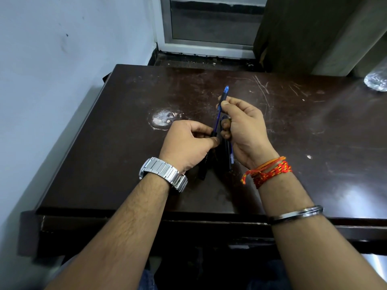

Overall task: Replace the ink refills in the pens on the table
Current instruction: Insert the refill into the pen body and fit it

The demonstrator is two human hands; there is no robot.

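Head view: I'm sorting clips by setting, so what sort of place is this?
Probably a plain room at home or a small office. A scratched dark wooden table stands in a corner against a painted wall, beside a metal-framed window and a curtain.

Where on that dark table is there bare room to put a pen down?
The table is bare right of the right hand, up to the clear object at the far right corner. Also bare: left of the left hand, around the pale worn patch. Crowded only between the hands, around the pen parts.
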